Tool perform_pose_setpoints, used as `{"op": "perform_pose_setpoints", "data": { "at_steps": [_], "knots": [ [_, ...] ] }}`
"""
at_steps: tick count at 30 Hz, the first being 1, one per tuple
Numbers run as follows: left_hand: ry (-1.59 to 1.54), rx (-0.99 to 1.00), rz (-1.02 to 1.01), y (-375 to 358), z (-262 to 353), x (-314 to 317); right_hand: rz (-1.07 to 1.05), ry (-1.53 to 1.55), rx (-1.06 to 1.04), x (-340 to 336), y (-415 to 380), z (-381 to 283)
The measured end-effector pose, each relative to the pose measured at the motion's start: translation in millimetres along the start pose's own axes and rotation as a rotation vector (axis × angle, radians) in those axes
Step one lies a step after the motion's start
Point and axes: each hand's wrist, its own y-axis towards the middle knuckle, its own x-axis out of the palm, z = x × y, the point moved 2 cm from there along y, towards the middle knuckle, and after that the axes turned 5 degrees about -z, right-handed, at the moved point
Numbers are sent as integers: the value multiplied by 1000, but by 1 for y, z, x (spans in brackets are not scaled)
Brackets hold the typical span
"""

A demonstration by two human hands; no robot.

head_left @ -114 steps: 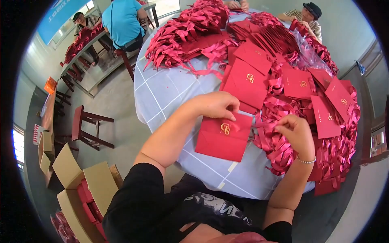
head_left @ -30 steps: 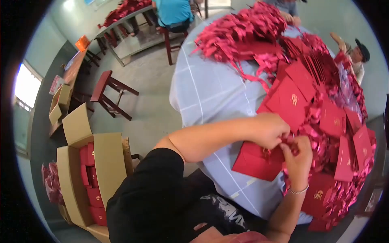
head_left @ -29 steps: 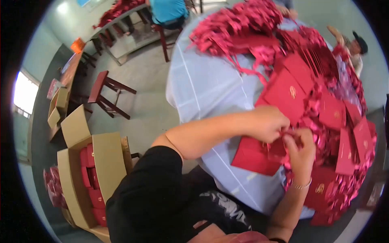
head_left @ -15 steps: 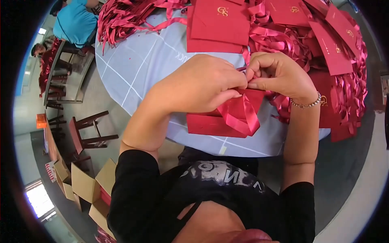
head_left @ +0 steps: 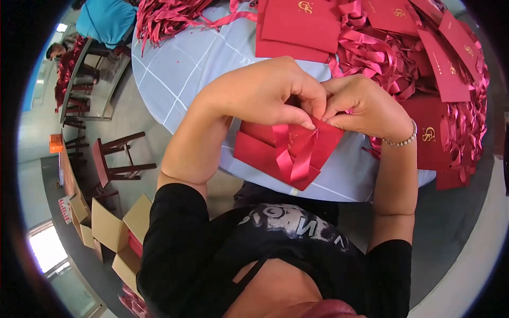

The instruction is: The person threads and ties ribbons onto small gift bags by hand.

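A red paper gift bag (head_left: 254, 146) lies tilted at the near edge of the table, in front of my chest. Its satin ribbon handle (head_left: 291, 164) hangs in a loop over the front. My left hand (head_left: 275, 95) pinches the bag's top edge by the ribbon, thumb on the near side. Close beside it, my right hand (head_left: 368, 108) grips the right end of that edge between thumb and fingers. The fingertips partly hide where the ribbon meets the bag.
Red bags with gold lettering (head_left: 299, 32) lie beyond my hands, and more bags with ribbons (head_left: 445, 58) heap on the right. Ribbons (head_left: 169, 21) bunch at far left on the checked tablecloth (head_left: 185, 69). Leftward are a wooden stool (head_left: 119, 156), an open carton (head_left: 111, 225) and a person in blue (head_left: 106, 21).
The bag has turned clockwise in view, its lower left corner moving up and left. The ribbon loop has swung left. My left hand's thumb and fingers have shifted along the top edge.
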Motion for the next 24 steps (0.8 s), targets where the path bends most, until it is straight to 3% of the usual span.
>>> {"op": "perform_pose_setpoints", "data": {
  "at_steps": [12,14,19,22,24],
  "knots": [
    [-291,153,-127,-8,-10,-4,193,-528,-24,3,4,-11],
    [-281,163,-121,-9,-2,-5,256,-492,74,1,4,-13],
    [-62,-42,58,-3,-22,-12,541,-563,259,-3,6,-9],
    [31,-99,170,-2,-30,-16,481,-647,46,-4,4,-26],
    [30,-151,203,-4,-32,-18,283,-383,104,11,5,-37]
  ]
}}
